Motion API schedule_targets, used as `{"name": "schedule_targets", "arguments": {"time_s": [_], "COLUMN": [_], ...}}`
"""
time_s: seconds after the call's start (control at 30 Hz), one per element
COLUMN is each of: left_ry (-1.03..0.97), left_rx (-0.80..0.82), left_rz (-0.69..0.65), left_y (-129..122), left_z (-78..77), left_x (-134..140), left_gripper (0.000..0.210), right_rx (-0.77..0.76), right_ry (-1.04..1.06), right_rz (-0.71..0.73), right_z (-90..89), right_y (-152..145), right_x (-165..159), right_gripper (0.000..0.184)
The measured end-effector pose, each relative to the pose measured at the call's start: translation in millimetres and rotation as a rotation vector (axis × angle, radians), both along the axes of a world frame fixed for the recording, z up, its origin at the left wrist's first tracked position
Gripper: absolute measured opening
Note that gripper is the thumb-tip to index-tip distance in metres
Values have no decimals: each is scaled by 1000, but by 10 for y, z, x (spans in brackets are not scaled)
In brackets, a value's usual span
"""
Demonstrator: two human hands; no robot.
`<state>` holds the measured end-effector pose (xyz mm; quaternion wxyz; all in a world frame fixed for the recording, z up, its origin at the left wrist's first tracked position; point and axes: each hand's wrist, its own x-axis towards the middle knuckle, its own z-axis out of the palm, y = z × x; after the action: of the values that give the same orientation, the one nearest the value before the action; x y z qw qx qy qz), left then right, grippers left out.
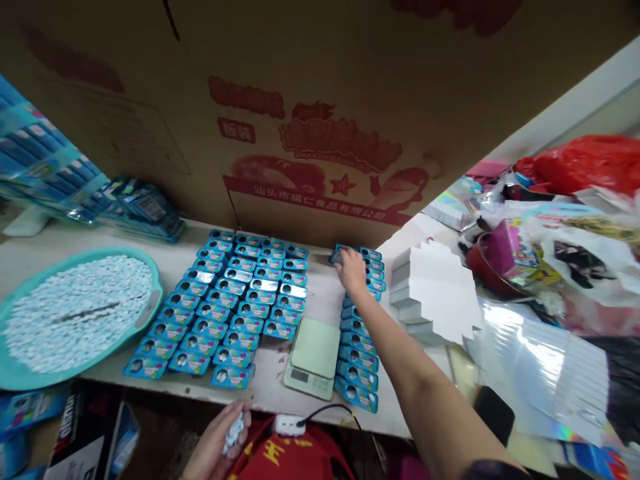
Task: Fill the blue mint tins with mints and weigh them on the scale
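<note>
My left hand (pixel 220 443) is curled at the table's front edge, holding a small heap of pale blue and white candies (pixel 234 432). Stretched out to the far end of the right-hand row, my right hand (pixel 354 270) has its fingers closed on a small blue box (pixel 337 253), partly hidden by the hand. Below it runs the row of blue boxes (pixel 357 360) with round windows, some with pale pieces inside. Several more columns of blue boxes (pixel 220 310) stand to the left. Between the two groups sits a pale green digital scale (pixel 315 350).
A turquoise basin (pixel 155 293) full of candies stands at the left. A large cardboard carton (pixel 320 87) walls off the back. White card stacks (pixel 435 290) lie to the right, near a black phone (pixel 494 413). A white power strip (pixel 289 425) with a cable is at the front.
</note>
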<state>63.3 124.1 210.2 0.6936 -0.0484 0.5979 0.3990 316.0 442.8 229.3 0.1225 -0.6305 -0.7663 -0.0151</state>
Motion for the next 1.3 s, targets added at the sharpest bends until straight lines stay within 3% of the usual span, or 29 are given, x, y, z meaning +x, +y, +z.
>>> {"name": "schedule_targets", "arguments": {"time_s": [0.1, 0.2, 0.33, 0.5, 0.63, 0.73, 0.83, 0.93, 1.03, 1.3], "left_ry": [13, 26, 2, -78, -239, -404, -497, -561, -555, -554], "left_rx": [23, 21, 74, 174, 175, 107, 78, 60, 12, -110], "left_rz": [22, 33, 4, -96, -68, 5, 54, 87, 75, 51], "left_y": [-41, -61, -6, 159, 310, 381, 372, 287, 176, 44], "left_z": [32, 87, 128, 177, 260, 284, 253, 189, 127, 111], "left_x": [45, 87, 137, 231, 298, 319, 335, 373, 413, 416], "left_gripper": [31, 29, 24, 18, 20, 27, 25, 20, 16, 18], "right_rx": [-77, -133, -148, -159, -310, -334, -276, -332, -428, -478], "right_ry": [-142, -219, -225, -162, -118, -79, 14, 138, 116, 53], "right_rz": [-49, -31, 65, 319, 441, 429, 421, 617, 774, 872], "right_z": [-84, -156, 7, 332, 276, 192, 231, 318, 326, 311], "right_y": [423, 434, -108, -1242, -1847, -2050, -2254, -2531, -2753, -2859], "right_x": [142, 155, 206, 220, 38, -83, -229, -469, -703, -766], "right_gripper": [42, 37, 35, 41, 40, 40, 37, 30, 27, 11]}}
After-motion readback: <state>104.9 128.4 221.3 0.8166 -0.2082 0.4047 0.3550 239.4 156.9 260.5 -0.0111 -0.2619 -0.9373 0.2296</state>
